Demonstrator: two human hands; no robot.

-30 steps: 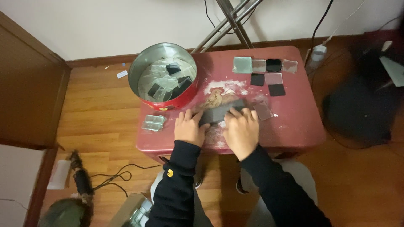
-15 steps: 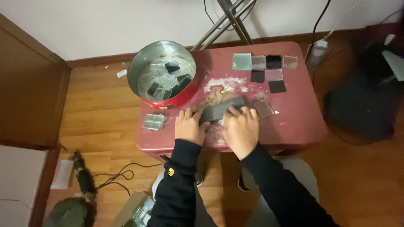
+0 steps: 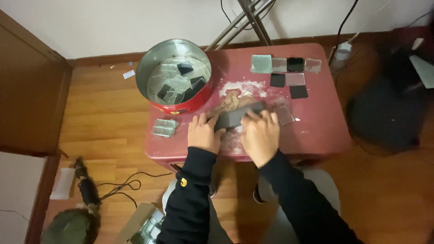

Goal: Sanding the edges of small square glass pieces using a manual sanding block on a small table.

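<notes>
Head view, change: both hands sit at the same spot on the bench as in the earlier pictures; the dark block lies a little flatter under them, and the view has drifted slightly
Left hand (image 3: 205,133): fingers curled against the left end of the dark block (image 3: 233,118), grip closed on it
Right hand (image 3: 261,135): fingers spread over the block's right end, pressing down; whether it clasps the block I cannot tell
Block place: near the front edge of the red bench (image 3: 316,126), on a pale powdery patch (image 3: 242,90)
Square tiles (image 3: 289,72): seven in a cluster at the far right, some clear and some dark, plus one clear tile (image 3: 285,114) just beside the right hand
Round tin (image 3: 175,74): one, with several more tiles inside
Clear stack (image 3: 164,127): one, at the left bench edge
</notes>
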